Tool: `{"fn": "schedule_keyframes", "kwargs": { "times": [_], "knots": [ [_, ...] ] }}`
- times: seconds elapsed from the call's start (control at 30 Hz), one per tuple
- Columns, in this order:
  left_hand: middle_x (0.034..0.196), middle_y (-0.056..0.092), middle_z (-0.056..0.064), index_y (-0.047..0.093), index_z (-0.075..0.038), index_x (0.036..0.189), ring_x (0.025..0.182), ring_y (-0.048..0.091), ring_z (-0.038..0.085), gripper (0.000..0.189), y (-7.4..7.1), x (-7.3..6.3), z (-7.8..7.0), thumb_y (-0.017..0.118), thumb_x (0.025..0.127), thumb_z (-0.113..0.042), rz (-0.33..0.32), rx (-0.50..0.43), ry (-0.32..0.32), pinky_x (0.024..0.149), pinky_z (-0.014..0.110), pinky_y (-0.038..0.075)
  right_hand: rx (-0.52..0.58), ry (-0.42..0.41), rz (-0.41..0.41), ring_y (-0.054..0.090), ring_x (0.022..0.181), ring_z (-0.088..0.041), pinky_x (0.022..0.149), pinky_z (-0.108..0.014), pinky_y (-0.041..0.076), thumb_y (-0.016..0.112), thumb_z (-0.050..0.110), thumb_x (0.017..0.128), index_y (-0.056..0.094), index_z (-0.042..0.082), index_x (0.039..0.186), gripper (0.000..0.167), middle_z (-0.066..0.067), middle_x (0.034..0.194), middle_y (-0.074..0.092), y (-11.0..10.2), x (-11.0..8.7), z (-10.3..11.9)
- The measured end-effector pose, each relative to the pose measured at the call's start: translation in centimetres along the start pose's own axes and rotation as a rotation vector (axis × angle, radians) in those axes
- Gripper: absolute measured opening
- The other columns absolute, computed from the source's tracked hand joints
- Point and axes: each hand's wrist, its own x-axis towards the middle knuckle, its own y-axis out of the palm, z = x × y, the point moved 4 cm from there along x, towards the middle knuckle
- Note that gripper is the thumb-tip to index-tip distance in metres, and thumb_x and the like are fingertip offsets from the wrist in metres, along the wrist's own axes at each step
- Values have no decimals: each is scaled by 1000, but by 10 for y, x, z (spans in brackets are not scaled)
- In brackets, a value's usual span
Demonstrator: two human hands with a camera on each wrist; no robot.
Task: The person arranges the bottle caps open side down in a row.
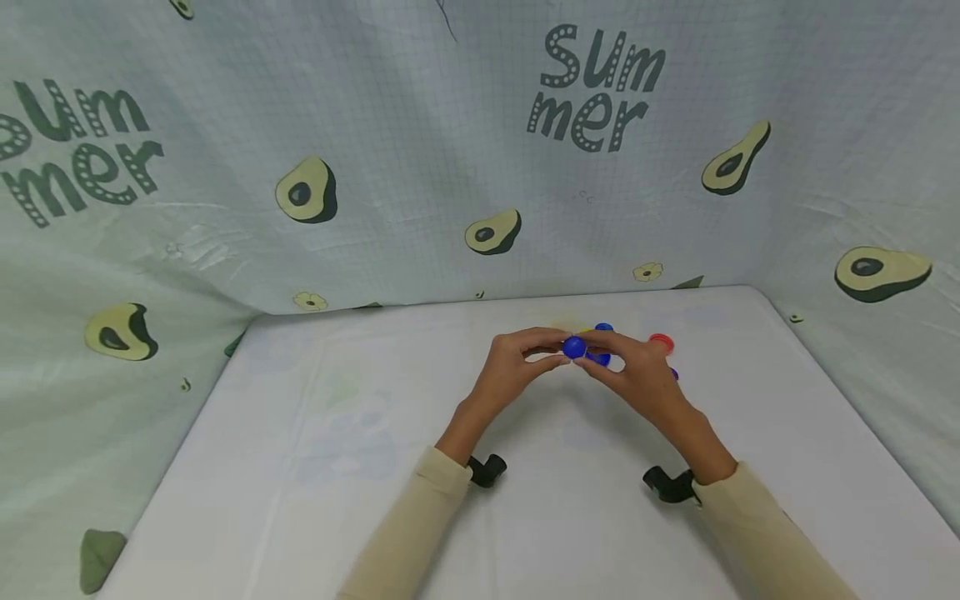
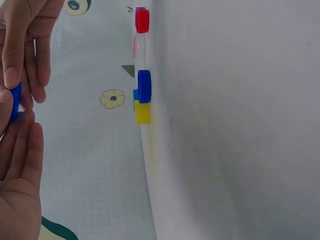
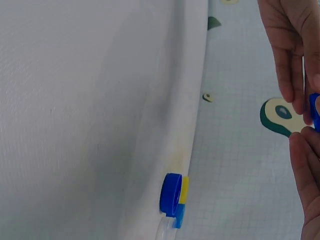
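A small round blue bottle cap (image 1: 574, 347) is held up over the far part of the table, between both hands. My left hand (image 1: 516, 363) pinches it from the left with thumb and fingers, and my right hand (image 1: 639, 373) pinches it from the right. In the left wrist view the blue cap (image 2: 16, 101) appears edge-on between the fingertips of the two hands. Only part of the cap (image 3: 315, 111) shows at the edge of the right wrist view.
Behind the hands on the white table (image 1: 337, 467) lie another dark blue cap (image 2: 144, 86), a yellow cap (image 2: 143, 113), a lighter blue cap (image 1: 603, 327), a red cap (image 1: 662, 342), a clear piece (image 2: 141, 47) and a purple piece (image 1: 674, 374). A patterned cloth (image 1: 405, 167) hangs behind.
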Motion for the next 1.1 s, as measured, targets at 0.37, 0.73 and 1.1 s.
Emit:
{"fn": "schedule_keyframes", "kwargs": {
  "times": [0.37,0.73,1.1],
  "knots": [
    [116,74,7,73,-4,121,108,70,15,30,-24,-11,0,74,92,-10,0,2,15,96,32,56,134,-2,41,76,93,-22,80,-41,61,86,9,80,70,7,126,49,-7,111,77,17,10,8],
    [117,73,15,72,2,118,111,69,28,29,-54,-30,3,73,89,4,-24,1,28,98,35,55,348,-20,65,75,99,-22,84,-36,60,83,4,83,73,6,125,43,-7,117,75,42,25,21],
    [116,73,19,72,7,115,115,67,33,27,-79,-35,-21,75,88,4,-52,49,-133,105,40,51,464,70,103,74,101,-22,87,-38,60,81,8,86,74,5,123,38,-8,116,75,65,40,32]
  ]
}}
